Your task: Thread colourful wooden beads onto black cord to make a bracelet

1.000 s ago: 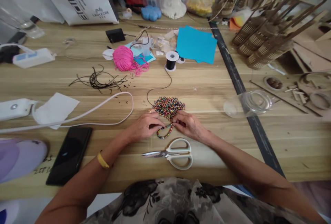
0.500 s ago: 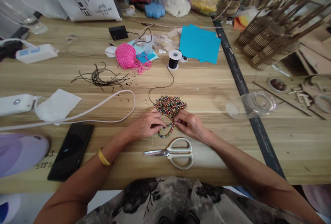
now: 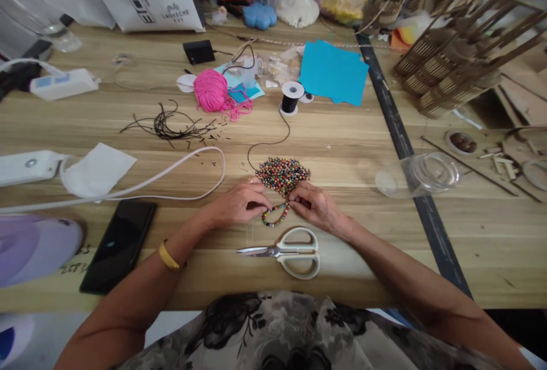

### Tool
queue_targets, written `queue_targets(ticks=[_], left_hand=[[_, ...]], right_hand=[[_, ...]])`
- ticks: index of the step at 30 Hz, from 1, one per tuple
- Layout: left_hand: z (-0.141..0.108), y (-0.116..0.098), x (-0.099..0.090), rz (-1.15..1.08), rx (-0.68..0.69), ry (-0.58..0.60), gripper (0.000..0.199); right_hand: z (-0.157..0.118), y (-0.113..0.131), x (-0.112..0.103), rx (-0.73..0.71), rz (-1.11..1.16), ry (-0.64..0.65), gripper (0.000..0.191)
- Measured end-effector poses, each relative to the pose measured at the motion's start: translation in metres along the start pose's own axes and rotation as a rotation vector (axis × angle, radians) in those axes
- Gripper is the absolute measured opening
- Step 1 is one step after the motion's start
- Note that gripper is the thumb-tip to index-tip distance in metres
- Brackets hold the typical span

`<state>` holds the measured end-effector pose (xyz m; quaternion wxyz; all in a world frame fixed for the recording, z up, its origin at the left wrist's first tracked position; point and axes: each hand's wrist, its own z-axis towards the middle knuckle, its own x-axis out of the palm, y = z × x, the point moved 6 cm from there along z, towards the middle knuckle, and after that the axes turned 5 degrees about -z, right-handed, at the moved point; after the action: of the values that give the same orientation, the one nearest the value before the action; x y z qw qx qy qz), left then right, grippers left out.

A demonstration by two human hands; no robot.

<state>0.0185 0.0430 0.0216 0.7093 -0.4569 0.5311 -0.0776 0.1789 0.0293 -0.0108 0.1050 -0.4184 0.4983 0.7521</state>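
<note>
1. Since the earlier frame, your view is shifting slightly, so the spool (image 3: 289, 102) is sitting further right in it; your left hand (image 3: 239, 204), right hand (image 3: 318, 207) and the bead string (image 3: 273, 225) are keeping almost the same arrangement.
2. The scissors (image 3: 280, 253) are lying on the near side of your fingertips, apart from them; you are probably working best by leaving them there.
3. The bead string is curving just on the near side of your fingers, its left end beside your left thumb and its right end at your right fingertips. You are likely losing fewest beads by steadying both ends and keeping the loop slack.
4. Your right thumb and forefinger are coming close at that end, and your left fingers are curling inward; whether either pair is meeting or clamping anything is too small to tell.
5. The bead pile (image 3: 282, 174) is resting just beyond your fingertips; taking single beads from its near edge is probably scattering it least.
6. Beyond your left fingers, black cord (image 3: 273, 143) is running towards the spool; its link to the string is hidden.
</note>
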Motion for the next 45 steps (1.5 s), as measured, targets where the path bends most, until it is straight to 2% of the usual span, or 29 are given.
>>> queue_targets(ticks=[29,45], left_hand=[[-0.0033,0.0050,0.0038,0.042,0.038,0.052,0.021],[-0.0008,0.0059,0.0037,-0.009,0.068,0.013,0.015]], right_hand=[[0.0000,0.0005,0.0003,-0.031,-0.004,-0.021,0.006],[0.0004,0.0027,-0.0008,-0.031,-0.001,-0.021,0.006]])
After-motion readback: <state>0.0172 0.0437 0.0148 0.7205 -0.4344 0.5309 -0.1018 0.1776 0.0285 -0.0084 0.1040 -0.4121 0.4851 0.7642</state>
